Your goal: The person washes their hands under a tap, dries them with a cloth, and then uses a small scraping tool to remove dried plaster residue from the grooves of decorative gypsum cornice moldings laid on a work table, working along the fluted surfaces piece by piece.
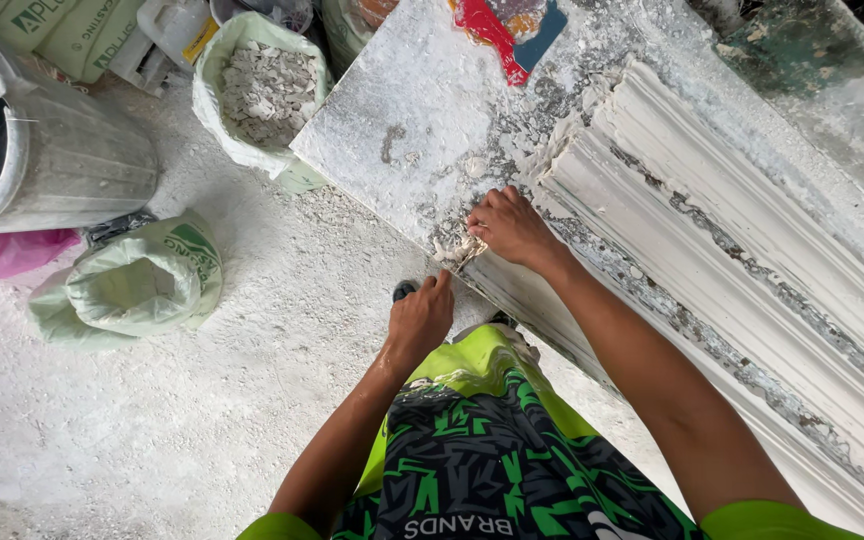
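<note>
- Two bare hands work at the near corner of a plaster-crusted surface (pixel 432 110), seen from above by the person's own head camera.
- The right hand (pixel 510 228) rests on the near edge of the surface, its grip pressed together on a clump of broken plaster crumbs (pixel 455 247) lying right at that edge.
- The left hand (pixel 420 318) hangs just below the edge, off the surface and a little apart from the right hand; its fingers are curled in, and whether the grip pinches anything cannot be told.
- Along the right side of the surface lies a long white plaster cornice moulding (pixel 722 230) with stepped ridges, running from the middle of the far edge toward the near right corner; grey, flaking patches streak its grooves.
- A red and blue scrap (pixel 507 28) lies at the far edge of the surface.
- The floor (pixel 152 420) is white with plaster dust.
- On the floor to the left stand a metal bin (pixel 62 150), a rolled-down green sack (pixel 137 285), and an open sack of plaster rubble (pixel 267 85) just beside the far left corner of the surface.
- A pink bag (pixel 2 255) lies under the bin.
- The person wears green and black patterned shorts (pixel 472 450).
</note>
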